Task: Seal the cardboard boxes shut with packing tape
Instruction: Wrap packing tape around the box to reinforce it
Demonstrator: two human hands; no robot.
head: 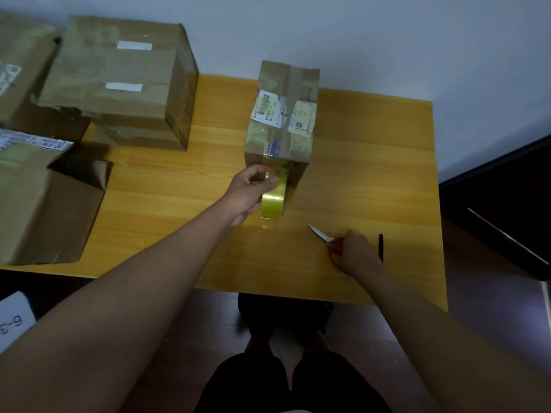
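At the bottom of the frame, two bare forearms reach up from a person in dark clothing. At the lower left edge lies one white sheet [13, 318] with "6-3" written on it.

On the wooden surface [372, 180], right of centre, the right hand [356, 251] rests on one pair of scissors [329, 242]. Its fingers curl round the orange handles, and the closed blades point toward the upper left. Just right of this hand lies one black pen [380, 245], apart from the scissors.

In the middle of the frame, the left hand [249, 193] holds one roll of yellowish packing tape [272, 201] standing on edge on the surface. Its fingers are curled over the roll, thumb and forefinger pinching it near the top. A strip of tape runs from the roll up the near face of the small box [283, 120] right behind it.

That small box stands upright in the centre and bears two paper labels with barcodes on its top; their print is too small to read. The tape band crosses between them.

Five cardboard boxes can be counted in all. One open box [44, 210] sits at the left edge with a printed sheet on its far flap, unreadable. Farther up, one large box [119, 84] carries two blank white strips. Another box [21, 70] fills the upper left corner, with a partly seen label. A flatter one seems to lie under the large box.
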